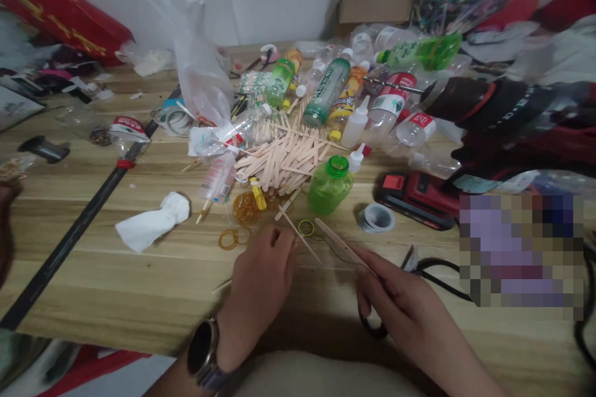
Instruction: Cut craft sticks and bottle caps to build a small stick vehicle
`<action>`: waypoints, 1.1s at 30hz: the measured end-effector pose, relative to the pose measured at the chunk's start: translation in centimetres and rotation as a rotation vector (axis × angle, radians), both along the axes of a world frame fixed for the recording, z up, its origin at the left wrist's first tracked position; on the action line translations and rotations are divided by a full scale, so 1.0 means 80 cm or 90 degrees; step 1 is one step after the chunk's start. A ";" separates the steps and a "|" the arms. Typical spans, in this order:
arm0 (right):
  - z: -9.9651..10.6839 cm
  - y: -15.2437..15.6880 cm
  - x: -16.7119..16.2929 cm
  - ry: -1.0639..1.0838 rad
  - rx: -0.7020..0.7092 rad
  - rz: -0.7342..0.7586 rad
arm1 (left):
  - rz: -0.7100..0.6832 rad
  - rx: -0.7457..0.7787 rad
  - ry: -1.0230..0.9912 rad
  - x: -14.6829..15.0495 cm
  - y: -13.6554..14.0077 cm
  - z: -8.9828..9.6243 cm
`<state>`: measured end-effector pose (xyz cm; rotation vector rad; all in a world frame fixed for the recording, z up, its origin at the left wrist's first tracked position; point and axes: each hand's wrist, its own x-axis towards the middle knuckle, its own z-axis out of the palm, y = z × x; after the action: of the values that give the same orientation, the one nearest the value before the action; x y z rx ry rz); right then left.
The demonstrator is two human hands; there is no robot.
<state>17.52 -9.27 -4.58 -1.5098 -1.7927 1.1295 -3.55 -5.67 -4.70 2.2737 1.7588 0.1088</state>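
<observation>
My right hand (395, 298) pinches a flat wooden craft stick (338, 240) near its lower end, tilted up to the left. A thin dark strand hangs in a loop just under this stick. My left hand (263, 279) is curled closed above the table, knuckles up; what its fingers hold, if anything, is hidden. By its fingertips a thin pale stick (300, 234) slants across, and a yellow-green ring (306, 227) lies just beyond. Black-handled scissors (440, 273) lie partly under my right hand. Ahead stands a cut-off green bottle top (330, 189).
Behind are a heap of craft sticks (284, 158), rubber bands (246, 208) and several plastic bottles (328, 93). A red-black power drill (484, 111) reaches in from the right, near a wire spool (377, 218). Crumpled tissue (153, 220) and a dark rod (79, 236) lie left.
</observation>
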 end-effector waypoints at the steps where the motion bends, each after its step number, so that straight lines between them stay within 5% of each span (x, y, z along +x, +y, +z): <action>1: 0.001 0.001 -0.001 -0.002 -0.001 0.001 | -0.016 -0.011 -0.037 -0.001 -0.007 0.005; 10: 0.016 0.003 -0.025 0.002 0.139 -0.004 | -0.062 0.035 -0.195 0.003 -0.031 0.020; 17: 0.020 0.003 -0.030 -0.024 0.195 0.001 | -0.059 -0.035 -0.269 0.007 -0.033 0.023; 26: 0.018 -0.001 -0.033 -0.074 0.223 0.024 | -0.062 -0.007 -0.245 0.010 -0.034 0.025; 33: 0.018 0.001 -0.033 -0.183 0.351 0.057 | -0.082 0.104 -0.154 0.012 -0.037 0.029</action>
<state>14.86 -9.22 -3.17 -1.3044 -2.1496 0.4019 -2.58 -8.64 -2.37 2.3617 1.5277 0.4959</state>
